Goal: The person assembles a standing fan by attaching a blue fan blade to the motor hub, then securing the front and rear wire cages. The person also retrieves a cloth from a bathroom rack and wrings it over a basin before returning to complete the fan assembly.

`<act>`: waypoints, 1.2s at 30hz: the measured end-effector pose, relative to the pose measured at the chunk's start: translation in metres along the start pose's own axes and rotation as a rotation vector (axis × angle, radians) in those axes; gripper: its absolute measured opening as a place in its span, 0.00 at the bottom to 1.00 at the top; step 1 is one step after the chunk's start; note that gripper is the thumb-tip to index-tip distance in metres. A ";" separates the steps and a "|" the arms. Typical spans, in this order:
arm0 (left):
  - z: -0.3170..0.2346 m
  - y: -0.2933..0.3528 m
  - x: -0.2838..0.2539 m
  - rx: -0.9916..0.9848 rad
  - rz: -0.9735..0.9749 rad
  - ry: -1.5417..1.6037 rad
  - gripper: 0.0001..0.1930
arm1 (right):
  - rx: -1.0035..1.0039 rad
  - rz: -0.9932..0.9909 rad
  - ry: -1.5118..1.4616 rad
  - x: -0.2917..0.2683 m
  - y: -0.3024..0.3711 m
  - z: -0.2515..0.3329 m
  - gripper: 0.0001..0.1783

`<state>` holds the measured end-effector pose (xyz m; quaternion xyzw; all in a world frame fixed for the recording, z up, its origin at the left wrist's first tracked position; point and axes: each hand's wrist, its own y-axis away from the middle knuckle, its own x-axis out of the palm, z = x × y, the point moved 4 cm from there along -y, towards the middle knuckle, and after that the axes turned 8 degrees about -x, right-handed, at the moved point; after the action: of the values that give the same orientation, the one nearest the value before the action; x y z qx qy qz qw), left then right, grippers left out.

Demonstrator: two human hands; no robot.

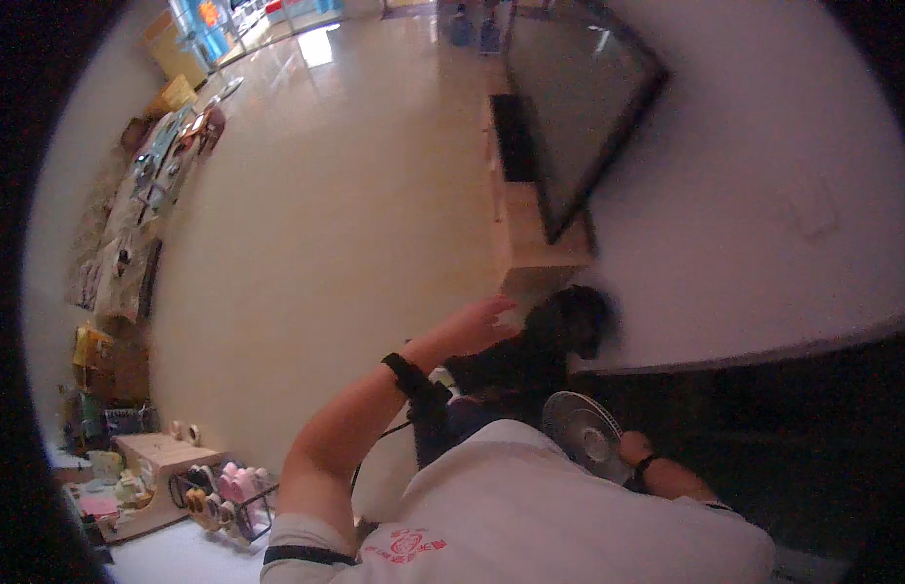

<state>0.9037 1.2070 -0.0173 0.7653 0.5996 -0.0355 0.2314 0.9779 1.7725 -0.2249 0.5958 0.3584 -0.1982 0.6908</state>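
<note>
**Fan under my right hand**

The fan (584, 430), a small round grey one, sits low near the dark wall base. My right hand (634, 449) rests on its rim; if its fingers are pinching or loose, I cannot tell. My left hand (480, 326) is raised near a black bag (554, 336), fingers spread. Behind stands a wooden table (530, 248).

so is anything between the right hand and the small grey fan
Nothing visible: the right hand sits at the lower right rim of the small round grey fan, apparently touching it. The left hand is raised apart, near the light wooden cabinet.
</note>
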 end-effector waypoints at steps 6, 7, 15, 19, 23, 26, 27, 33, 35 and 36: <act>0.177 0.092 -0.165 -0.609 -0.218 0.133 0.31 | -0.343 -0.030 0.217 -0.072 -0.095 0.157 0.10; 0.203 0.120 -0.193 -0.596 -0.291 0.149 0.30 | -0.295 0.043 0.219 -0.093 -0.119 0.191 0.11; 0.336 0.292 -0.351 -0.889 -0.603 0.494 0.23 | -0.289 -0.079 0.219 -0.327 -0.221 0.497 0.15; 0.386 0.311 -0.442 -0.906 -0.634 0.507 0.22 | -0.431 -0.274 0.044 -0.415 -0.259 0.651 0.12; 0.401 0.304 -0.556 -0.765 -0.636 0.434 0.23 | -0.436 -0.425 -0.147 -0.498 -0.289 0.782 0.09; 0.389 0.277 -0.644 -0.626 -0.635 0.223 0.25 | -0.496 -0.425 -0.499 -0.549 -0.303 0.873 0.08; 0.384 0.264 -0.669 -0.594 -0.629 0.217 0.25 | -0.524 -0.416 -0.627 -0.564 -0.307 0.902 0.08; 0.321 0.170 -0.798 -0.043 -0.666 -0.237 0.33 | -0.610 -0.186 -1.098 -0.639 -0.350 1.091 0.11; 0.295 0.141 -0.842 0.091 -0.748 -0.414 0.31 | -0.612 -0.107 -1.179 -0.669 -0.371 1.152 0.13; 0.285 0.131 -0.861 0.097 -0.803 -0.483 0.28 | -0.615 -0.067 -1.201 -0.683 -0.382 1.184 0.14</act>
<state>0.8497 0.2952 0.0557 0.4526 0.7748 -0.3273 0.2962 0.5633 0.4443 0.0538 0.1471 -0.0295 -0.4055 0.9017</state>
